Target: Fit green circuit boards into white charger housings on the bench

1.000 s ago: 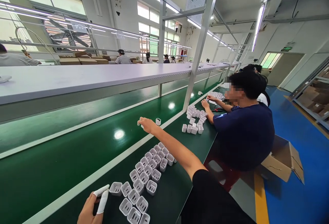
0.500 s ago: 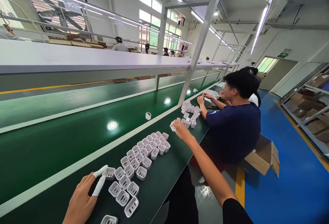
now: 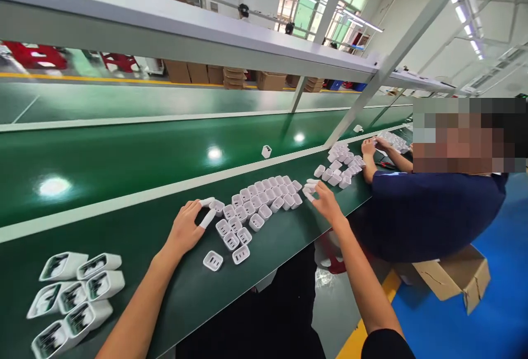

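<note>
Small white plastic charger housings, open-topped with slots in their floors, stand in close rows on the dark green work surface. My left hand wears white finger covers on thumb and forefinger. Their spread tips touch the leftmost housing of the group. At the group's right end is my right hand, also with white finger covers, its thumb and forefinger curved apart with nothing visible between them. Two housings, one of them a slotted housing, sit nearer the front edge.
Several white housings with circuit parts inside stand at lower left. A co-worker in a navy shirt sits at right, behind more housings. One housing rests on the green belt. A cardboard box is on the floor.
The view has swung left and down, bringing the filled housings into sight. My right hand has come back from beside the co-worker's housings to my group. My left hand stays at the leftmost housing.
</note>
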`<state>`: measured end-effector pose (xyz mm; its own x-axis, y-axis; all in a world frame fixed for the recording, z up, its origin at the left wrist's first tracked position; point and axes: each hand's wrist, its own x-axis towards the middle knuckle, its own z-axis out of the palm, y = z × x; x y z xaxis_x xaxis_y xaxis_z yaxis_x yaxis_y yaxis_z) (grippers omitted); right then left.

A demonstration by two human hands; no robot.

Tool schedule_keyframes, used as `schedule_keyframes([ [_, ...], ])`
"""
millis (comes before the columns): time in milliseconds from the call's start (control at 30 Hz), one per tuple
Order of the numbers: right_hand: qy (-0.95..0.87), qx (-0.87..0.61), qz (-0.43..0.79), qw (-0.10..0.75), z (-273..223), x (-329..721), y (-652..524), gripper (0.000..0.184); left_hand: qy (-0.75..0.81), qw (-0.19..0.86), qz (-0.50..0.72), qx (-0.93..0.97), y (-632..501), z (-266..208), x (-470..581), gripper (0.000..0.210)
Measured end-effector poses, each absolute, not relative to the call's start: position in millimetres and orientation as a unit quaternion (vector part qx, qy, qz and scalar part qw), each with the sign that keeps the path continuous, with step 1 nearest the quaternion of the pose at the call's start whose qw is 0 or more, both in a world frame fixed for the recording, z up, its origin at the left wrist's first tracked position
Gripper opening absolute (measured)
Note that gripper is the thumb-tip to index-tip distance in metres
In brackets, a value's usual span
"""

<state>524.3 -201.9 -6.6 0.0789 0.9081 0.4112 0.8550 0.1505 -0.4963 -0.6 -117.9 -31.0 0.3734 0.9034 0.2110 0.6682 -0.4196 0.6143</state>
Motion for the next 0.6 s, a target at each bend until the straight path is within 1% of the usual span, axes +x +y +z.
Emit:
schedule_keyframes([
  [33, -0.657, -0.658, 0.033, 0.367, -9, 525, -204, 0.022, 0.491, 0.22, 0.269, 0.799, -119, -30, 0, 0.033],
  [133, -0.586, -0.683, 0.024, 0.436, -26, 525, -205, 0.044, 0.479, 0.225, 0.282, 0.801, -121, -29, 2, 0.032],
  [233, -0.537, -0.697, 0.054, 0.472, -46, 522, -200, 0.061, 0.467, 0.224, 0.293, 0.804, -124, -27, 4, 0.032],
  [300, -0.521, -0.701, 0.075, 0.481, -56, 520, -198, 0.064, 0.463, 0.217, 0.295, 0.808, -126, -25, 5, 0.033],
  [400, -0.51, -0.709, 0.084, 0.481, -60, 518, -199, 0.064, 0.457, 0.206, 0.282, 0.818, -127, -25, 5, 0.031],
  [500, -0.506, -0.724, 0.067, 0.464, -57, 519, -202, 0.063, 0.456, 0.201, 0.268, 0.824, -129, -26, 6, 0.028],
  [600, -0.514, -0.734, 0.044, 0.442, -55, 519, -203, 0.066, 0.456, 0.195, 0.256, 0.83, -130, -25, 6, 0.028],
])
